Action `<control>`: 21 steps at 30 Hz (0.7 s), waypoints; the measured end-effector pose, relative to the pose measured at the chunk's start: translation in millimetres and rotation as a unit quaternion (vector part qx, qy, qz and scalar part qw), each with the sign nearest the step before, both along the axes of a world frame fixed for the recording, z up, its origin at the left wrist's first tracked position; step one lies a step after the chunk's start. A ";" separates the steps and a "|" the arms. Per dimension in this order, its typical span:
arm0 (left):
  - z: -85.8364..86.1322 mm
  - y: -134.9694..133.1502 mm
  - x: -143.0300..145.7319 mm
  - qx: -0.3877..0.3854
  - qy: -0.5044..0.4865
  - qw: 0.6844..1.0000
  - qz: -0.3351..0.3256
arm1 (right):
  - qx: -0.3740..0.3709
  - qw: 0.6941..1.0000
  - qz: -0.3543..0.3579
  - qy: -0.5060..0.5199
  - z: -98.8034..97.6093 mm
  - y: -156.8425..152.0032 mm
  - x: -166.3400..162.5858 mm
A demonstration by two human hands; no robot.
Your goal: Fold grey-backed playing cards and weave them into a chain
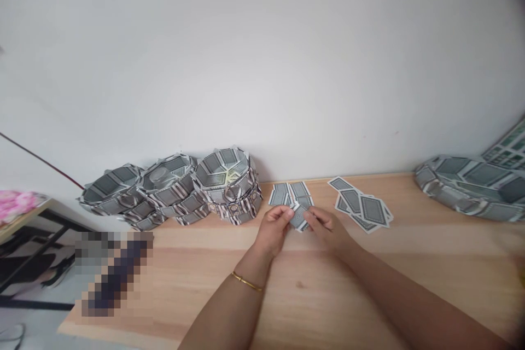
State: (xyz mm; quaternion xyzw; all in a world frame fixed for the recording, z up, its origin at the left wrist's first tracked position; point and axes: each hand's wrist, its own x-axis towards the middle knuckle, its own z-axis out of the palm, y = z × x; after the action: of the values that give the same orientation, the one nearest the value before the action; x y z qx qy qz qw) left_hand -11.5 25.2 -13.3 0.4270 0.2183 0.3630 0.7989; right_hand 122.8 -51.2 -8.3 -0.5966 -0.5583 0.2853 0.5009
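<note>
1. Playing card [298,219]: grey-green patterned back with a white border. Back up and tilted, pinched at its two sides between the left hand [274,228] and the right hand [328,228].
2. Flat cards [290,194]: same back, face down, side by side. They lie at 12 o'clock from item 1, just beside it.

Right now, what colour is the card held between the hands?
The card is grey-green with a white border, like the others nearby; the head view shows it best.

Held card [298,220], perhaps folded, half covered
</note>
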 end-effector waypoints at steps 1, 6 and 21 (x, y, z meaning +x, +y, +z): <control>1.3 0.0 0.3 -0.010 -0.002 1.000 0.002 | 0.001 1.000 -0.006 0.001 -0.8 0.1 0.5; 4.9 1.2 0.3 -0.050 -0.001 0.999 0.014 | 0.002 1.000 -0.012 -0.015 -5.7 0.5 1.2; -0.8 0.4 -0.7 0.065 0.103 0.993 -0.009 | 0.056 0.994 -0.073 -0.056 1.2 2.5 3.8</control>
State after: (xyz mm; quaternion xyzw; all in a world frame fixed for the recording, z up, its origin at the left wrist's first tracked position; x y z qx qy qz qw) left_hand -12.3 25.6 -14.0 0.5148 0.2719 0.3236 0.7459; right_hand 126.7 -48.7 -7.1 -0.6218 -0.5555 0.1825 0.5210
